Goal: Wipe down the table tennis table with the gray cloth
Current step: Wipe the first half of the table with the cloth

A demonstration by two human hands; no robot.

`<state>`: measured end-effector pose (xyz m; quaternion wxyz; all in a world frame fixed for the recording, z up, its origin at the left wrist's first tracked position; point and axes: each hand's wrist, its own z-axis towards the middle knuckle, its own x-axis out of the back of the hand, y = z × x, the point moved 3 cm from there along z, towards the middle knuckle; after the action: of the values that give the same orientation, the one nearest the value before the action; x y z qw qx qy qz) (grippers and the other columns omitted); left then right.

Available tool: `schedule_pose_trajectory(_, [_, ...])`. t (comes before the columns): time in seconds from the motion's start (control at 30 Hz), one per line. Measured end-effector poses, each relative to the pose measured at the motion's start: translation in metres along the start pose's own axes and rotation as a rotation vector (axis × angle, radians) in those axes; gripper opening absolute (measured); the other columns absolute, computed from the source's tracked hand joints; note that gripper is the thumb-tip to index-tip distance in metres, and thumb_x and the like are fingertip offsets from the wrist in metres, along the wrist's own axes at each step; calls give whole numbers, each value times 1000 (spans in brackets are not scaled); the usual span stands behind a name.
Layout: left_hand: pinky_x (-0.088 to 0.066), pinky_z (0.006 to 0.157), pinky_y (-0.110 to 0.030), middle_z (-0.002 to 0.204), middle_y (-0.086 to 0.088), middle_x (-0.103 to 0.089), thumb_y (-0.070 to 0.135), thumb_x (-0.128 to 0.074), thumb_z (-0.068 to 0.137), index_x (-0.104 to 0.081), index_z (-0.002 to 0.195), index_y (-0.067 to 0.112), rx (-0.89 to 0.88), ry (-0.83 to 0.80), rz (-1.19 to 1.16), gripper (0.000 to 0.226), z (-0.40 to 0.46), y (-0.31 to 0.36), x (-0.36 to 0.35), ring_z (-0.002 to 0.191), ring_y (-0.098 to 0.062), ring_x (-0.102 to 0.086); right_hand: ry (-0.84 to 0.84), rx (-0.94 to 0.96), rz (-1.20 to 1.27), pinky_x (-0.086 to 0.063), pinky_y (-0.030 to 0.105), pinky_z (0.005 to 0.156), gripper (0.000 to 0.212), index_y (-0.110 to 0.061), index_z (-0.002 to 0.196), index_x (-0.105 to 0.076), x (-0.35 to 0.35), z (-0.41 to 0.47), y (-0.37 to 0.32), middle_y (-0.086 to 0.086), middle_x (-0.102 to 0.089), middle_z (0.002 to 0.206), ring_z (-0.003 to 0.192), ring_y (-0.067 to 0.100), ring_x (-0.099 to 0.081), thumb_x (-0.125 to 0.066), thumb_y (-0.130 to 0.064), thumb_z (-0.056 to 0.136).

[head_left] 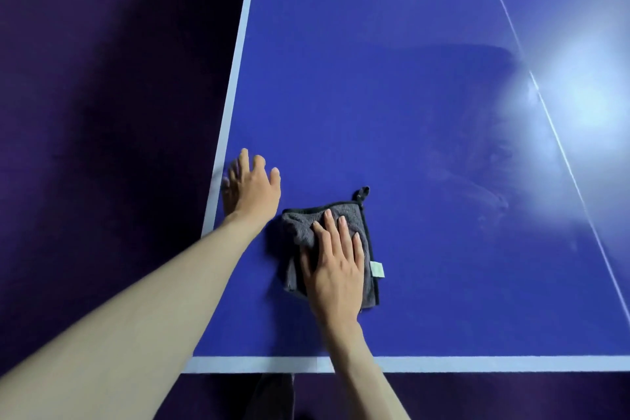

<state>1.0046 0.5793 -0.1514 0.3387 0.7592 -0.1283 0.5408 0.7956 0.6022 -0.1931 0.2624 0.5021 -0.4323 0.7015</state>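
Flat right hand (335,269) with straight fingers pressing gray cloth (364,235) near blue bench's (375,95) white corner lines, empty spread left hand (250,186) beside it: best to push firmly, slowly, in overlapping strokes.

Both forearms are bare, with no sleeves in view. The left hand (250,186) and right hand (335,264) carry no gloves. Fingernails are short and unpainted.

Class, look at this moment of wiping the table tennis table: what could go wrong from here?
1. The gray cloth is bunched under the flat right hand, so it may smear, as the streaks suggest.
2. The left hand hovers or rests near the table's white edge line, and could leave fresh fingerprints.
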Motion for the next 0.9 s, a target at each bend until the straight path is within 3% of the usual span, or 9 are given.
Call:
schedule_pose_trajectory(0.07, [-24, 119, -55, 168, -4, -18, 39, -38, 108, -47, 144, 19, -40, -7, -10, 43, 29, 4, -2, 149, -33, -23, 10, -20, -6, -24, 43, 126, 47, -28, 143, -55, -8, 50, 2, -9, -38, 165, 156, 14, -26, -41, -47, 102])
schedule_pose_trajectory(0.13, [-14, 121, -62, 171, 6, -12, 42, -31, 109, -32, 157, 37, -48, -60, -51, 48, 59, 14, -4, 155, -30, -11, 17, -37, -14, -20, 41, 128, 48, -28, 145, -52, -16, 102, 4, -10, -37, 165, 157, 13, -25, -42, -46, 101])
schedule_pose_trajectory(0.2, [-2, 121, -66, 171, 7, -10, 46, -25, 109, -25, 158, 47, 12, -100, -132, 49, 84, 25, -10, 157, -32, 1, 33, -45, -34, -20, 41, 128, 53, -26, 150, -49, -23, 152, 6, -9, -37, 165, 157, 14, -25, -41, -47, 101])
schedule_pose_trajectory(0.3, [6, 103, -85, 170, 17, -8, 54, -21, 108, -26, 153, 57, 117, -47, -80, 46, 94, 34, -24, 156, -30, 11, 59, -40, -41, -20, 42, 128, 61, -25, 157, -42, -33, 226, 8, -7, -37, 166, 156, 16, -27, -37, -49, 101])
schedule_pose_trajectory(0.4, [3, 97, -91, 169, 18, -12, 55, -29, 106, -29, 152, 58, 97, 25, -38, 46, 87, 35, -32, 157, -29, 9, 67, -35, -20, -19, 42, 128, 61, -28, 157, -43, -40, 294, 8, -5, -38, 165, 155, 18, -29, -39, -50, 100])
schedule_pose_trajectory(0.63, [-7, 92, -94, 170, 13, -15, 53, -42, 102, -30, 154, 52, 92, -28, 70, 53, 91, 34, -33, 157, -36, 2, 17, 22, 0, -19, 42, 127, 55, -36, 153, -47, -58, 441, 16, -6, -42, 163, 155, 19, -29, -50, -48, 100])
schedule_pose_trajectory(0.9, [-9, 91, -94, 171, 11, -4, 59, -40, 99, -20, 157, 51, 76, -84, 113, 62, 91, 36, -29, 156, -38, 8, 18, 25, 42, -19, 42, 127, 51, -32, 152, -51, -54, 438, 24, -4, -42, 163, 155, 20, -30, -51, -44, 103])
